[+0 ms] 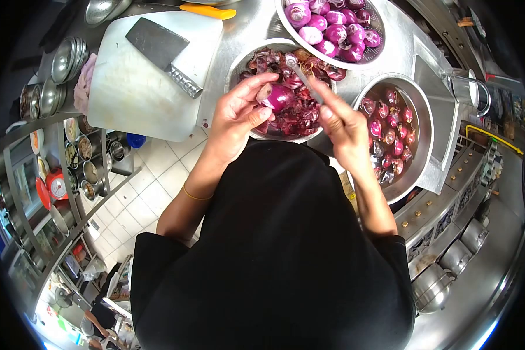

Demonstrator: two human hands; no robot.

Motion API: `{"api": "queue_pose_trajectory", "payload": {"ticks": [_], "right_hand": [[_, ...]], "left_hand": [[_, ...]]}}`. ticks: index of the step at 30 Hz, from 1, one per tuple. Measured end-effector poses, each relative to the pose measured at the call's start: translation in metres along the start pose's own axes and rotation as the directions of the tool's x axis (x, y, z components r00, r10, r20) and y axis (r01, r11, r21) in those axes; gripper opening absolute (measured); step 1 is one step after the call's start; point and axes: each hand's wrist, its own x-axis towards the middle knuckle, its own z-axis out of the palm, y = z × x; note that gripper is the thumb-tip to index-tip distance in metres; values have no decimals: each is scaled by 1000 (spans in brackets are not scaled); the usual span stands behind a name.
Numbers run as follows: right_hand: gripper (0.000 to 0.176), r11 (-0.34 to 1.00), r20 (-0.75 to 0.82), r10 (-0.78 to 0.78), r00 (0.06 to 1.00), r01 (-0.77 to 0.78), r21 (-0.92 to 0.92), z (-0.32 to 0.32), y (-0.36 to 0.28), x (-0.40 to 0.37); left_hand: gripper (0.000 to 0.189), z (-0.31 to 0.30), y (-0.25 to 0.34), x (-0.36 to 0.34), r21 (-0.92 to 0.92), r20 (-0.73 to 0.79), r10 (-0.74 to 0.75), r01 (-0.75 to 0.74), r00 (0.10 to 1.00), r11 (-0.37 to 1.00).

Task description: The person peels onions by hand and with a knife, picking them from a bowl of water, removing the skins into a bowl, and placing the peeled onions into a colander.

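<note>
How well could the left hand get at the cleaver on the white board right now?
Probably yes: the cleaver lies bare on the white board beside the left hand, nothing between them. But its fingers hold a red onion, so it isn't free.

Both forearms forward, left hand (236, 114) and right hand (338, 119) close together (fingers of both in a grip)
</note>
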Motion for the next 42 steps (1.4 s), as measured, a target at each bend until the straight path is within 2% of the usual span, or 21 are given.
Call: {"api": "queue_pose_trajectory", "payload": {"ticks": [1,3,5,7,9,10,11,13,20,22,25,27,29,31,33,35,41,42], "right_hand": [[37,960,-27,231,973,-223,168,-4,-1,-1],[38,957,-14,193,981,-186,222,-7,5,-1],[44,918,92,258,962,-273,287,-10,4,-5],[50,937,84,247,965,-260,235,-7,-1,-7],[52,976,107,165,980,-178,124,-3,-2,-10],[52,956,152,180,972,-210,207,-1,-4,-11],[52,955,149,182,972,-211,208,2,-7,-12],[51,908,238,236,942,-301,290,7,-12,-12],[44,950,151,177,973,-209,233,27,-14,-11],[44,952,143,174,974,-204,229,30,-14,-10],[42,964,114,147,983,-168,204,32,-16,-9],[42,873,79,224,971,-236,426,30,-9,-6],[43,798,56,272,961,-258,544,24,-2,-4],[45,775,131,293,947,-315,547,18,-7,-6],[49,880,169,207,964,-259,399,22,-17,-9],[52,917,201,188,961,-245,314,25,-16,-11],[45,926,184,139,973,-193,323,35,-10,-7],[44,941,134,123,983,-158,298,38,-9,-6]], "left_hand": [[47,3,1,0,-5,-20,45,-45,999,999],[47,-6,-2,-1,18,18,32,-32,999,999],[48,-11,-4,0,41,57,18,-21,998,999],[48,-12,-5,1,-4,57,42,-42,997,999],[45,-10,-6,1,3,28,76,-77,997,997],[43,-8,-7,1,10,1,109,-109,994,994],[43,-7,-9,3,11,4,106,-106,994,994],[36,-9,-15,6,133,2,344,-341,939,931],[31,-2,-19,5,263,-33,528,-502,849,824],[31,-2,-23,6,320,-17,615,-578,789,751],[33,-3,-25,7,329,-7,637,-600,771,729],[34,-2,-23,7,271,-38,599,-569,800,777],[35,-2,-22,7,209,-67,560,-537,826,817],[35,-6,-25,7,226,-57,576,-552,815,803],[35,-5,-25,8,257,-58,589,-558,806,789],[35,-4,-26,8,286,-54,603,-566,796,773],[35,2,-29,9,267,-70,645,-608,761,747],[35,3,-29,9,273,-70,648,-610,758,744]]}}
